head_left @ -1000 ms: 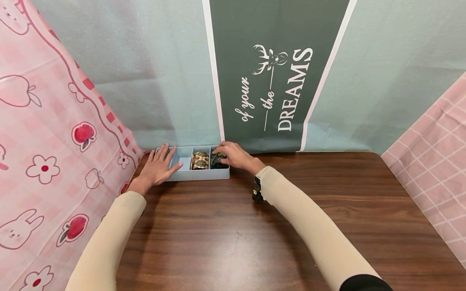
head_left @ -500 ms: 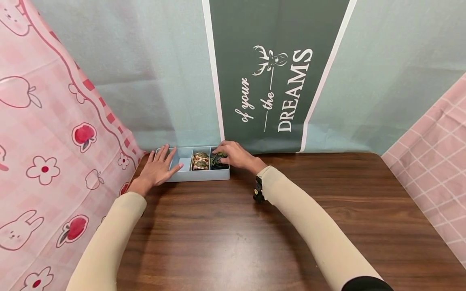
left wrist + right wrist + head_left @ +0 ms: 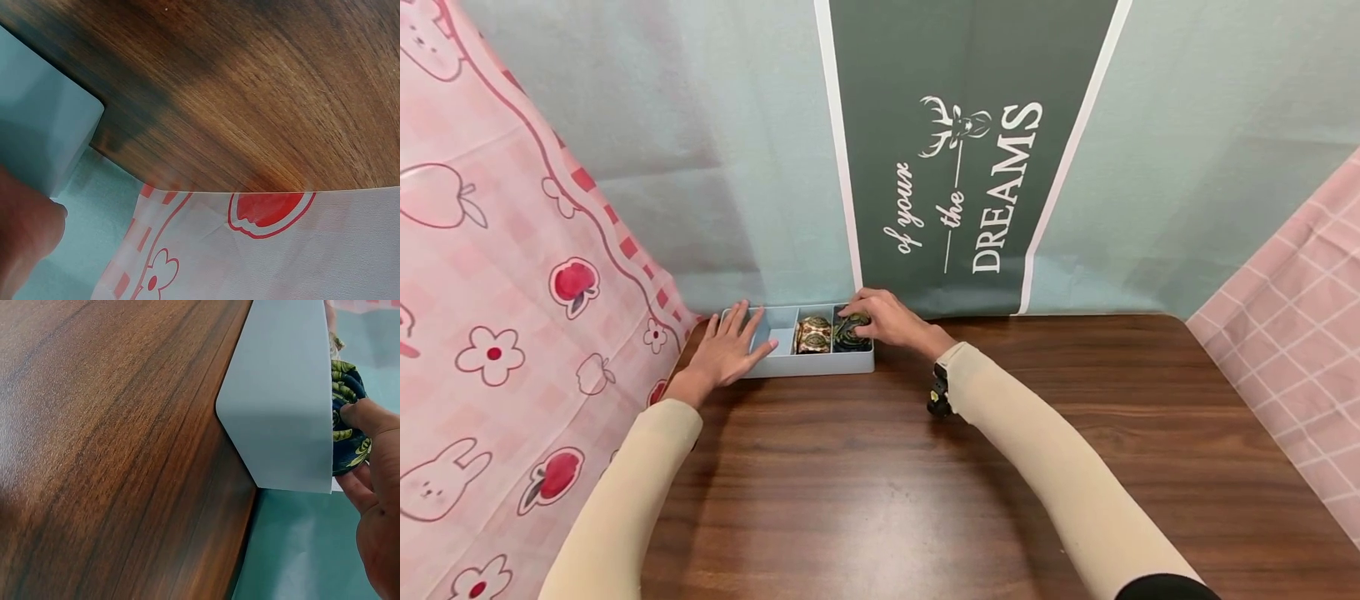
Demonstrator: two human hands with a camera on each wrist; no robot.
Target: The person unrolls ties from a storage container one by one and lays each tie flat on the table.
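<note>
A light blue tray point(image 3: 808, 363) with three compartments stands at the table's back left, against the backdrop. My left hand point(image 3: 724, 354) lies flat with straight fingers on the tray's left end; one finger point(image 3: 25, 237) shows beside the tray corner point(image 3: 50, 125). My right hand point(image 3: 883, 321) curls over the right compartment and grips a dark roll with a green pattern point(image 3: 853, 333). The thumb point(image 3: 365, 415) presses on that roll point(image 3: 347, 387) behind the tray wall point(image 3: 281, 406). A brown and gold patterned roll point(image 3: 813, 334) sits in the middle compartment.
The dark wooden table point(image 3: 880, 483) stretches wide in front and to the right. A pink cloth with apples and flowers point(image 3: 512, 292) hangs along the left edge, a pink checked cloth point(image 3: 1292, 333) at the right. A grey-green backdrop with lettering point(image 3: 977, 167) closes the back.
My right hand's fingers have shifted slightly on the dark roll in the right compartment. The left hand and the tray stay where they were.
</note>
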